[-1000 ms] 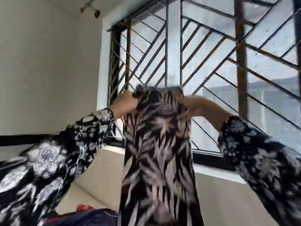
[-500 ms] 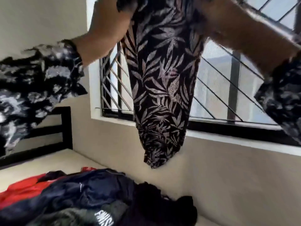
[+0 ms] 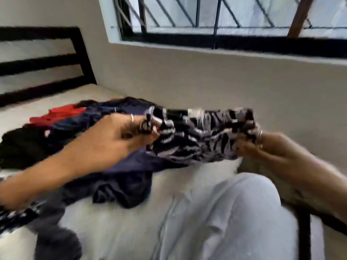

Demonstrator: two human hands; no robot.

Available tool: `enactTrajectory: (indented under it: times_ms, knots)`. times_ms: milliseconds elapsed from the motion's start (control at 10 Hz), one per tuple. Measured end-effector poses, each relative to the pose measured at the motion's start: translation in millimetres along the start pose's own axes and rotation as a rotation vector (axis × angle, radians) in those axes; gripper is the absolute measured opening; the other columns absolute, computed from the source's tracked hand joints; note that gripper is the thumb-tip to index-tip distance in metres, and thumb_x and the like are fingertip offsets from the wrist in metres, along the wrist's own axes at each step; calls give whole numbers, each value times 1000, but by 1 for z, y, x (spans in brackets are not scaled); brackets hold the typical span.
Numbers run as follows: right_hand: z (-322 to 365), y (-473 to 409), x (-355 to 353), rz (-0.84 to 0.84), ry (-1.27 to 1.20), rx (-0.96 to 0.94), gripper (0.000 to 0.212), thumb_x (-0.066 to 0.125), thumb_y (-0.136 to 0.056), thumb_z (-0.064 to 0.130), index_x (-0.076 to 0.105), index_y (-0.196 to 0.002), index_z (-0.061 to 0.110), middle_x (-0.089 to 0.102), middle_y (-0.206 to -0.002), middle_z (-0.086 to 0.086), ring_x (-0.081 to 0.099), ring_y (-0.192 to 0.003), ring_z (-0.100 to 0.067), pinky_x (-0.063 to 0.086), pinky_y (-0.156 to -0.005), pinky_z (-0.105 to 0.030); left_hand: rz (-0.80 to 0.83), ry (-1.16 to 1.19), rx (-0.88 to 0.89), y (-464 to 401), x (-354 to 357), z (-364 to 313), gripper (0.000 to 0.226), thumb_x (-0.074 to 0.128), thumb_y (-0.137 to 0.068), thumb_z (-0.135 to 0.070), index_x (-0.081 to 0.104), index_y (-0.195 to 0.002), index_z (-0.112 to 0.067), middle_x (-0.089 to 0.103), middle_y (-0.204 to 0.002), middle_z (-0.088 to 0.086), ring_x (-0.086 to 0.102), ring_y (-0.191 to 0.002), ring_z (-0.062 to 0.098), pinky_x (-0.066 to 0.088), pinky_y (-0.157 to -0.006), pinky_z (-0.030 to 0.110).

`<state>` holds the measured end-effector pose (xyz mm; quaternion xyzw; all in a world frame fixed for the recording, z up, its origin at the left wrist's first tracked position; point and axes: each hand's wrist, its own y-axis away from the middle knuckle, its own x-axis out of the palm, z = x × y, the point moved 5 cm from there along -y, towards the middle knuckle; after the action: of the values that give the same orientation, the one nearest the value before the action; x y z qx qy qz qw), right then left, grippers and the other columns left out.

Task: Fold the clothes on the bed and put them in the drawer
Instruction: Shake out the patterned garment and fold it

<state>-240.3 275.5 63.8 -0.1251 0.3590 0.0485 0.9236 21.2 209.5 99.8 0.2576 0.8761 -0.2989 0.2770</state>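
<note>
Both hands grasp a black garment printed with pale leaf shapes (image 3: 197, 136), stretched and bunched between them above the bed. Her left hand (image 3: 120, 136), with a thin ring on 1 finger, pinches the garment's left end between fingertips and thumb; the right hand (image 3: 262, 145), also ringed, has its fingers curled round the right end. Motion blur softens the fabric, so the exact fold of the cloth cannot be told. A black-and-white patterned sleeve (image 3: 13, 216) shows at the left forearm near the bottom left edge.

Just under and behind the held garment lies a heap of unfolded clothes on the bed's pale mattress (image 3: 116, 222): a crumpled navy blue garment (image 3: 124, 184) nearest the hands, a red garment (image 3: 65, 113) farther back on the left, a black garment (image 3: 28, 143) beside it toward the left edge, and a dark grey garment (image 3: 54, 239) at the bottom left. The person's knee in light grey trousers (image 3: 234, 212) rises in the foreground on the right, touching the mattress.

At the head of the bed stands a black slatted headboard (image 3: 80, 59). A beige wall (image 3: 206, 77) runs along the far side, with a window behind a black metal grille (image 3: 216, 14) above it.
</note>
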Motion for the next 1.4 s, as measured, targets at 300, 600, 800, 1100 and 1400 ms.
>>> enactTrajectory:
  times_ms: [300,600,800,1100,1400]
  knots:
    - [-45,66,71,234,-63,194,47,41,-77,69,66,-89,31,69,-67,4,67,-53,-12,48,-51,-20,467,143,-199,72,86,64,20,60,-90,-38,70,-92,-21,71,-94,-4,62,-88,3,53,-78,26]
    - [-72,18,71,194,-132,455,37,51,-97,30,46,-63,16,46,-33,4,40,-30,-10,30,-42,-23,267,377,-366,24,99,119,26,62,-84,-36,72,-102,-19,73,-97,-4,62,-87,4,50,-78,18]
    - [-146,-67,77,80,-358,690,27,61,-93,34,48,-81,14,39,-66,-1,35,-36,-8,26,-36,-17,21,391,-594,-31,111,199,45,67,-85,-44,70,-93,0,71,-93,6,57,-81,14,45,-72,24]
    - [-262,-109,126,170,-90,964,41,54,-97,35,51,-119,1,56,-96,-6,61,-64,-21,50,-49,-26,115,397,-1087,4,188,283,36,62,-89,-43,58,-115,-19,61,-85,-7,54,-72,9,41,-62,23]
    - [-216,-89,165,459,602,598,105,67,-83,50,-9,-153,28,-17,-160,-8,13,-143,-44,22,-110,-63,18,255,-911,33,204,293,82,83,-61,-52,40,-124,-22,67,-115,-2,62,-110,17,45,-102,39]
